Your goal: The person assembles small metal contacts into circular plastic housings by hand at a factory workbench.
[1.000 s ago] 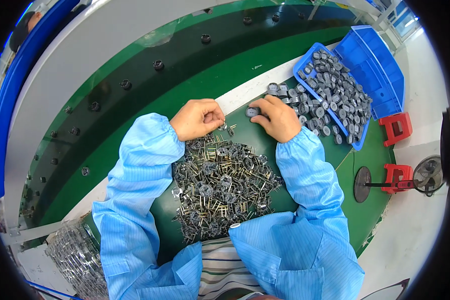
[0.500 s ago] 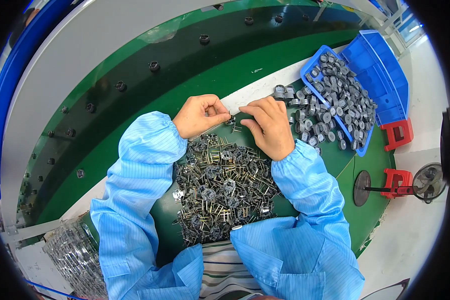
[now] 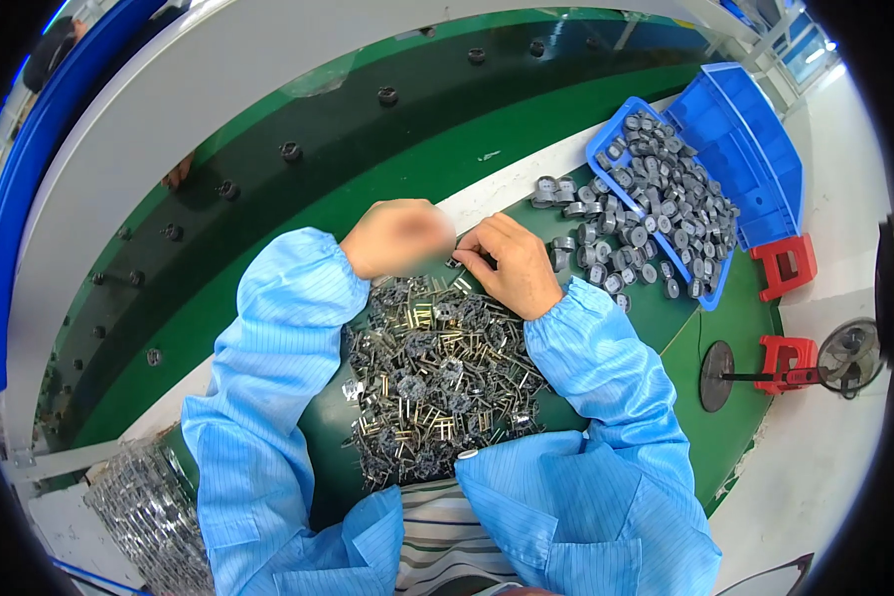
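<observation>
My left hand (image 3: 395, 240) is at the far edge of a heap of small black parts with metal pins (image 3: 437, 382). Its fingers are blurred, so their grip cannot be made out. Close against it, my right hand (image 3: 515, 266) has its thumb and fingertips pinched on a small black part with metal pins (image 3: 454, 262), mostly hidden between the two hands. The heap lies on the green worktop, between my forearms and close to my body.
Beyond a white ledge, a dark conveyor belt (image 3: 338, 124) carries spaced black parts. At right, grey round caps (image 3: 606, 248) spill from a blue bin (image 3: 591, 149). Stacked clear trays (image 3: 149, 507) stand lower left. Red stools (image 3: 787, 266) and a fan (image 3: 849, 358) are on the floor.
My right hand has moved left and slightly down, from apart to right beside my left hand, and its fingers have closed. The parts on the belt have shifted a little left.
</observation>
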The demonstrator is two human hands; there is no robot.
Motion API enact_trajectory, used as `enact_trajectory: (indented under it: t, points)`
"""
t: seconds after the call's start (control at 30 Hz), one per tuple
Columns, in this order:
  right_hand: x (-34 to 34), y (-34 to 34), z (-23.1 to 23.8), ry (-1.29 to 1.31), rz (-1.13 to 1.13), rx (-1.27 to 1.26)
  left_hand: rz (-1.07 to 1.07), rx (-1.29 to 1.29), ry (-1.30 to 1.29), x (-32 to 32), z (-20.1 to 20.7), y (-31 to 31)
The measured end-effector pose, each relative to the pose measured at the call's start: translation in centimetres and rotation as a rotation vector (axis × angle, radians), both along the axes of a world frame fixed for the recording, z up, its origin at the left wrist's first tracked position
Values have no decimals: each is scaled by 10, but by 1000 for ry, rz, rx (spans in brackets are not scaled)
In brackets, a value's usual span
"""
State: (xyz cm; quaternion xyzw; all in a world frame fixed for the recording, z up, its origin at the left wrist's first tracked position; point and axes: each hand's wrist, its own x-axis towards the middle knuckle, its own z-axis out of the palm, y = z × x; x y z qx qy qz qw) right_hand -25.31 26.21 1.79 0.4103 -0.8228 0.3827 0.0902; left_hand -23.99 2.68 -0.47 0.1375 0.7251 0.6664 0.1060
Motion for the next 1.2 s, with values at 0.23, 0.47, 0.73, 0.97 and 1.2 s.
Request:
enact_trajectory:
  t: [0.23, 0.47, 0.73, 0.97, 1.2]
  points:
    - [-10, 17, 6, 140, -88, 93, -240, 122, -107, 9, 15, -45]
    - [-31, 37, 3, -43, -251, -184, -388, 94, 108, 46, 23, -20]
    - [-35, 50, 5, 74, -445, 3, -487, 189, -46, 45, 25, 15]
    - [-42, 58, 14, -161, -369, -166, -544, 238, -123, 33, 31, 28]
    - [-35, 45, -1, -354, -306, -220, 108, -157, 242, -3, 13, 57]
